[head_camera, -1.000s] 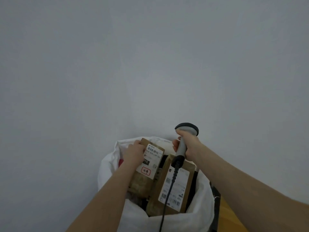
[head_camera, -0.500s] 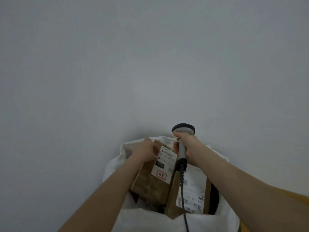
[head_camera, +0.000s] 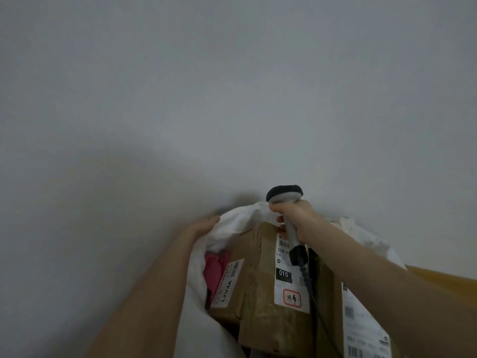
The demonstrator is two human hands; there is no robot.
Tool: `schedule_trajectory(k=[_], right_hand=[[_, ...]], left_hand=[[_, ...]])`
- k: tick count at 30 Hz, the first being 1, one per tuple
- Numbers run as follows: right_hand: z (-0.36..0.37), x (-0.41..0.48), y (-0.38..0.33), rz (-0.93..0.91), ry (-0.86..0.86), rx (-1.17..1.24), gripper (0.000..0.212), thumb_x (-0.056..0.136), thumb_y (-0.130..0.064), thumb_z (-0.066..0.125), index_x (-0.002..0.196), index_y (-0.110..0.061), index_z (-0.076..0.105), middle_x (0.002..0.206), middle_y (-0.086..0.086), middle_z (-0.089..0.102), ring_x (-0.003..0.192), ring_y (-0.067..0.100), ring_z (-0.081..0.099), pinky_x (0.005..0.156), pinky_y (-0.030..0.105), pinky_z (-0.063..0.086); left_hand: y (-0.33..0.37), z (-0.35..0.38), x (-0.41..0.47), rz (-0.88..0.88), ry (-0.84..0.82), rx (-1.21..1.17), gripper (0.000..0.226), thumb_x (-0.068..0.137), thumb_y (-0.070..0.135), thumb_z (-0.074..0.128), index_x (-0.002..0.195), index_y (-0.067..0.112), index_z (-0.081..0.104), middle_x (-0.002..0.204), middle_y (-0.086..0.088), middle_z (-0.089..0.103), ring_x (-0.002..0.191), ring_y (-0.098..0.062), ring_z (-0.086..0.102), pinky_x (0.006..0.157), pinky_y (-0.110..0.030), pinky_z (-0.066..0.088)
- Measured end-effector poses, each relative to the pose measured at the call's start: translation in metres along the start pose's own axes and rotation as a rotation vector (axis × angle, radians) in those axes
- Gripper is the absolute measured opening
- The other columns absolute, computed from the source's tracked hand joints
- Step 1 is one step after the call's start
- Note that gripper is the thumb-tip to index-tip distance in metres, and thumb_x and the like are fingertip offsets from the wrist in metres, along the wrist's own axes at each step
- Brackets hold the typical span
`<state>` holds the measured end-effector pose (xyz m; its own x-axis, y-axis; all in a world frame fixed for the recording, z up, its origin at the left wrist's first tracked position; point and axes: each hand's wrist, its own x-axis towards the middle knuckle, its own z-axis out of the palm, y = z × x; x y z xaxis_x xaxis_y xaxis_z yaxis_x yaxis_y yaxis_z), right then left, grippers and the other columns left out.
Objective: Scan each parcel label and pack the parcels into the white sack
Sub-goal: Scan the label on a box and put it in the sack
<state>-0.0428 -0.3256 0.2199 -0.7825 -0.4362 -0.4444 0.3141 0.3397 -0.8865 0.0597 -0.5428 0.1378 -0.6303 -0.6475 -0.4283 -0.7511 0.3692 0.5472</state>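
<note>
1. The white sack (head_camera: pixel 233 224) stands open at the bottom of the view, in front of a plain grey wall (head_camera: pixel 180 99).
2. The left hand (head_camera: pixel 204 226) is at the far left rim of the sack, on its outer side. The fingers lie against the white cloth, but if they pinch it I cannot tell, because the rim hides the fingertips.
3. The right hand (head_camera: pixel 296 219) is clenched around the grey handle of the scanner (head_camera: pixel 286 202).
4. The scanner stands almost upright. Its long axis runs from the dark head at the top to the black cable end at the bottom. The head points away from the camera, toward the wall. Its cable (head_camera: pixel 309 288) hangs down over the boxes.
5. Inside the sack, the middle box (head_camera: pixel 268 319) stands on end, with its long axis going up toward the rim. Its white label (head_camera: pixel 290 280) faces the camera and shows "010" and a red stamp.
6. The left box (head_camera: pixel 229 288) is just beside it, with a label turned sideways.
7. The right box (head_camera: pixel 364 329) touches the middle box on the other side; its big label has barcodes low down.
8. A pink item (head_camera: pixel 214 272) lies between the left box and the sack wall.
</note>
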Motion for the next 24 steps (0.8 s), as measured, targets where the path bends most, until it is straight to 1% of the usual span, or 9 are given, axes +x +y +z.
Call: schedule_trajectory(k=[3, 5, 9, 12, 14, 17, 19, 22, 24], right_hand=[[0.003, 0.005, 0.005, -0.018, -0.009, -0.013, 0.021, 0.083, -0.015, 0.071, 0.084, -0.007, 0.052, 0.077, 0.008, 0.053, 0.064, 0.019, 0.054, 0.052, 0.030, 0.050], [0.007, 0.005, 0.004, -0.036, 0.021, -0.064, 0.025, 0.084, -0.017, 0.071, 0.076, -0.006, 0.050, 0.075, 0.009, 0.052, 0.068, 0.022, 0.055, 0.067, 0.036, 0.054], [0.011, -0.001, 0.001, -0.096, 0.058, -0.146, 0.026, 0.081, -0.022, 0.072, 0.076, -0.009, 0.051, 0.075, 0.009, 0.055, 0.075, 0.024, 0.058, 0.081, 0.042, 0.050], [0.010, -0.010, 0.004, -0.107, 0.022, -0.133, 0.026, 0.080, -0.024, 0.074, 0.083, -0.009, 0.053, 0.079, 0.008, 0.056, 0.089, 0.028, 0.060, 0.092, 0.046, 0.051], [0.007, -0.015, 0.004, -0.114, 0.005, -0.114, 0.030, 0.079, -0.026, 0.075, 0.091, -0.007, 0.055, 0.082, 0.009, 0.058, 0.091, 0.028, 0.061, 0.092, 0.047, 0.051], [0.000, -0.024, 0.000, -0.149, -0.012, -0.131, 0.036, 0.079, -0.028, 0.075, 0.100, -0.004, 0.058, 0.083, 0.007, 0.058, 0.083, 0.024, 0.060, 0.081, 0.039, 0.052], [-0.005, -0.031, -0.002, -0.147, -0.046, -0.092, 0.043, 0.079, -0.025, 0.076, 0.109, 0.000, 0.059, 0.086, 0.009, 0.057, 0.083, 0.025, 0.058, 0.073, 0.036, 0.049], [-0.015, -0.050, 0.000, -0.069, -0.180, 0.016, 0.045, 0.080, -0.019, 0.078, 0.114, -0.002, 0.055, 0.087, 0.012, 0.057, 0.069, 0.023, 0.057, 0.052, 0.028, 0.052], [-0.024, -0.064, 0.008, -0.019, -0.242, 0.025, 0.043, 0.081, -0.020, 0.077, 0.114, -0.004, 0.054, 0.083, 0.012, 0.056, 0.063, 0.022, 0.055, 0.041, 0.023, 0.046]], left_hand=[[-0.007, 0.011, 0.006, -0.103, -0.042, 0.032, 0.056, 0.093, 0.037, 0.058, 0.134, 0.000, 0.050, 0.139, -0.016, 0.051, 0.127, -0.030, 0.048, 0.103, -0.034, 0.038], [-0.007, 0.008, 0.005, -0.081, 0.002, 0.022, 0.050, 0.088, 0.026, 0.067, 0.128, -0.002, 0.056, 0.130, -0.017, 0.058, 0.120, -0.029, 0.055, 0.094, -0.031, 0.043], [0.024, -0.025, -0.010, 0.108, 0.358, -0.200, 0.021, 0.076, 0.007, 0.070, 0.097, 0.004, 0.073, 0.092, -0.016, 0.069, 0.087, -0.025, 0.064, 0.070, -0.028, 0.044], [0.034, -0.033, -0.032, 0.185, 0.341, -0.342, 0.030, 0.074, 0.002, 0.073, 0.104, 0.004, 0.071, 0.104, -0.016, 0.070, 0.093, -0.025, 0.063, 0.079, -0.029, 0.047], [0.023, -0.024, -0.052, 0.179, 0.278, -0.390, 0.039, 0.080, 0.011, 0.074, 0.116, 0.003, 0.063, 0.118, -0.018, 0.063, 0.100, -0.024, 0.060, 0.084, -0.030, 0.047], [-0.006, -0.011, -0.084, 0.051, 0.346, -0.327, 0.069, 0.086, 0.033, 0.069, 0.142, 0.006, 0.039, 0.139, -0.017, 0.048, 0.122, -0.031, 0.051, 0.097, -0.036, 0.043], [-0.022, -0.002, -0.111, -0.099, 0.341, -0.323, 0.085, 0.085, 0.047, 0.066, 0.148, 0.006, 0.027, 0.150, -0.016, 0.034, 0.133, -0.033, 0.041, 0.102, -0.040, 0.039], [-0.040, 0.022, -0.156, -0.371, 0.192, -0.494, 0.092, 0.078, 0.058, 0.068, 0.146, 0.010, 0.030, 0.147, -0.014, 0.037, 0.131, -0.036, 0.041, 0.085, -0.044, 0.042], [-0.046, 0.040, -0.180, -0.444, 0.157, -0.559, 0.079, 0.079, 0.045, 0.074, 0.138, 0.004, 0.042, 0.134, -0.019, 0.050, 0.119, -0.036, 0.052, 0.082, -0.045, 0.048]])
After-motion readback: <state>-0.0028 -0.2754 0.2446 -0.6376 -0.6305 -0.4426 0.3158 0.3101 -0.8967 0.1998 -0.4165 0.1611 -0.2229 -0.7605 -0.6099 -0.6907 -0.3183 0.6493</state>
